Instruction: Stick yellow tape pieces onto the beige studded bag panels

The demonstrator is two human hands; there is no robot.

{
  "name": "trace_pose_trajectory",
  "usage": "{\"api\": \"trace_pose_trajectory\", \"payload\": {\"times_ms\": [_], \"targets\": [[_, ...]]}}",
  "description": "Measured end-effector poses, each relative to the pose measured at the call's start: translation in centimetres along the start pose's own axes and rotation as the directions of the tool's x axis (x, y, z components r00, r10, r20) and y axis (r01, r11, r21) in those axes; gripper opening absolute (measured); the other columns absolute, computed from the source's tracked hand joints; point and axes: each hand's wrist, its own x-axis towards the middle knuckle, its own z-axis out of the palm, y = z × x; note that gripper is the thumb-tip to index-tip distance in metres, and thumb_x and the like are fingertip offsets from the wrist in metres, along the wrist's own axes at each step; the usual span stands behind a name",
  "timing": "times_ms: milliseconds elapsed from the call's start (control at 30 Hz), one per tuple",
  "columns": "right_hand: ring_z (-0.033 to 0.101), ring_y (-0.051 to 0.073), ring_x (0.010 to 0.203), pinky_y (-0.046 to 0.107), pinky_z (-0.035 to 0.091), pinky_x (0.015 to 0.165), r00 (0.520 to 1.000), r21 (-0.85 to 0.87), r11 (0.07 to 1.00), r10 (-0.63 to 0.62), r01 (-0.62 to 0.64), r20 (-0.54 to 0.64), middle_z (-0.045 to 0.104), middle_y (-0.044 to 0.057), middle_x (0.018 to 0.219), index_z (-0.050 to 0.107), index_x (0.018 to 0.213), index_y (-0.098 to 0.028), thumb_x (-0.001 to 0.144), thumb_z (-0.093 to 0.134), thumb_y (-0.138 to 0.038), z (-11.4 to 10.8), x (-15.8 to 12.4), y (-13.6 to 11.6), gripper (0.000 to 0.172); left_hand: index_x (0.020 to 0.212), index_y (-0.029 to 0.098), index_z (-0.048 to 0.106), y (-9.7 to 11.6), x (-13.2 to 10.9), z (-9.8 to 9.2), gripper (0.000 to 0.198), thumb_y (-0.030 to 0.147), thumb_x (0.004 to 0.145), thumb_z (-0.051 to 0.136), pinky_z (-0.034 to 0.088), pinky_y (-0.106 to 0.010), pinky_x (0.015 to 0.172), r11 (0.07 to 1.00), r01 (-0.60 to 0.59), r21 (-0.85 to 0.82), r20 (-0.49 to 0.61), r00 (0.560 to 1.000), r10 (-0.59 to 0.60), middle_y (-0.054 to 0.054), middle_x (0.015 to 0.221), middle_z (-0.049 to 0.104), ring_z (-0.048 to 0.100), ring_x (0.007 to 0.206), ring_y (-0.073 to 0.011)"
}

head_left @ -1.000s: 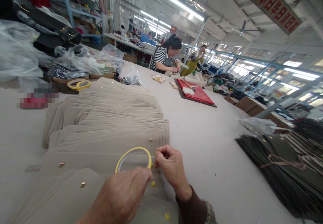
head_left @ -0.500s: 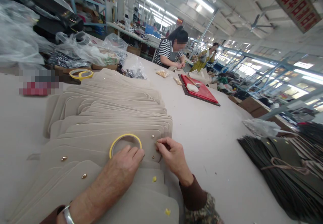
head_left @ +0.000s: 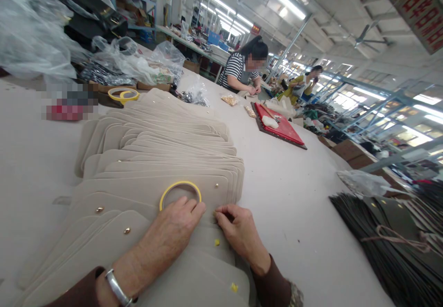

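My left hand (head_left: 180, 224) is closed on a roll of yellow tape (head_left: 162, 197), which stands on edge on a beige panel (head_left: 145, 185). To its right, thumb and forefinger of my right hand (head_left: 238, 226) pinch together low at the panel's right end. A small yellowish bit, seemingly tape, shows at those fingertips, mostly hidden. Above them a gold stud (head_left: 217, 185) stays uncovered. Nearer me, more beige panels carry small pieces of yellow tape (head_left: 217, 242) and larger gold studs (head_left: 127, 230).
Overlapping beige panels (head_left: 166, 136) fan away across the white table (head_left: 277, 196). A second tape roll (head_left: 123, 95) lies behind them, near plastic bags (head_left: 138, 65). A red board (head_left: 280, 127) is farther right. Tied dark panels (head_left: 384, 233) lie at right. Co-workers (head_left: 242, 67) are beyond.
My right fingers have moved from the panel's right edge to its lower stud, now hidden by them. The left hand still holds the tape roll. The view has shifted slightly.
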Motion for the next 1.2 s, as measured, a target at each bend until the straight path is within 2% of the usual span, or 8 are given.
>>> {"api": "trace_pose_trajectory", "payload": {"times_ms": [233,333,467,600,867,1000,1100,1200], "targets": [[0.067,0.018,0.066,0.026,0.047,0.066,0.994,-0.239,0.967,-0.099,0.084,-0.052,0.072,0.004,0.073,0.068,0.083,-0.017,0.086,0.056,-0.011,1.3,0.1,0.2,0.014,0.095,0.018,0.059,0.1,-0.1,-0.1,0.022,0.004,0.091,0.042,0.049,-0.039,0.078,1.000,0.004,0.011,0.022,1.000,-0.004,-0.005,0.092,0.063,0.055,0.087,-0.0233],[0.066,0.018,0.061,0.025,0.047,0.061,0.991,-0.213,0.976,-0.070,0.046,-0.110,0.070,0.001,0.068,0.063,0.100,-0.015,0.087,0.059,-0.016,1.3,-0.3,0.6,0.013,0.096,0.019,0.059,0.0,-0.1,-0.1,0.022,0.005,0.091,0.042,0.049,-0.039,0.078,1.000,0.000,0.001,0.004,1.000,0.000,-0.005,0.093,0.063,0.055,0.087,-0.0234],[0.065,0.015,0.060,0.023,0.047,0.059,0.984,-0.111,0.993,-0.066,0.048,-0.166,0.069,0.001,0.068,0.064,0.081,-0.018,0.089,0.060,-0.021,0.7,-1.1,0.9,0.009,0.094,0.019,0.058,-0.2,-0.1,0.1,0.020,0.005,0.091,0.043,0.047,-0.037,0.075,1.000,-0.010,-0.010,-0.022,1.000,0.010,-0.005,0.090,0.063,0.055,0.085,-0.0229],[0.067,0.016,0.067,0.024,0.047,0.065,0.975,-0.203,0.969,-0.172,0.142,-0.138,0.072,0.003,0.075,0.071,0.081,-0.019,0.088,0.060,-0.018,0.4,-1.7,0.8,0.013,0.092,0.020,0.056,-0.5,-0.4,0.4,0.019,0.008,0.093,0.041,0.044,-0.036,0.072,0.998,-0.045,-0.049,-0.078,0.996,0.041,-0.003,0.088,0.062,0.055,0.083,-0.0227],[0.068,0.017,0.066,0.025,0.045,0.063,0.972,-0.487,0.864,-0.205,0.126,-0.113,0.073,0.004,0.074,0.072,0.080,-0.019,0.089,0.060,-0.020,2.0,0.2,0.6,0.015,0.089,0.020,0.054,-1.5,-0.8,0.6,0.019,0.014,0.097,0.038,0.040,-0.034,0.070,0.975,-0.170,-0.142,-0.161,0.976,0.147,-0.002,0.084,0.061,0.054,0.079,-0.0208],[0.069,0.019,0.071,0.026,0.048,0.067,0.965,-0.429,0.876,-0.260,0.221,-0.034,0.072,0.006,0.076,0.070,0.083,-0.019,0.094,0.050,-0.024,0.9,-0.7,0.8,0.023,0.090,0.020,0.054,-0.6,-1.2,-0.7,0.016,0.016,0.098,0.041,0.042,-0.031,0.071,0.969,-0.200,-0.144,-0.175,0.969,0.174,-0.001,0.086,0.062,0.055,0.079,-0.0181],[0.068,0.022,0.062,0.029,0.050,0.059,0.989,-0.316,0.937,-0.145,0.148,0.032,0.073,0.007,0.072,0.072,0.078,-0.025,0.089,0.057,-0.041,-1.8,-1.3,3.5,0.025,0.093,0.020,0.054,1.0,0.1,-1.0,0.008,0.020,0.097,0.046,0.045,-0.030,0.074,0.947,-0.310,-0.086,-0.202,0.936,0.288,-0.001,0.087,0.064,0.057,0.083,-0.0167],[0.070,0.026,0.061,0.030,0.053,0.053,0.982,-0.181,0.983,0.016,0.018,0.186,0.075,0.009,0.070,0.075,0.072,-0.029,0.082,0.064,-0.049,-3.1,-0.5,6.0,0.025,0.098,0.019,0.054,0.9,1.3,-0.4,0.005,0.020,0.094,0.050,0.048,-0.030,0.073,0.926,-0.379,0.004,-0.223,0.902,0.370,-0.002,0.089,0.066,0.060,0.082,-0.0172]]}}
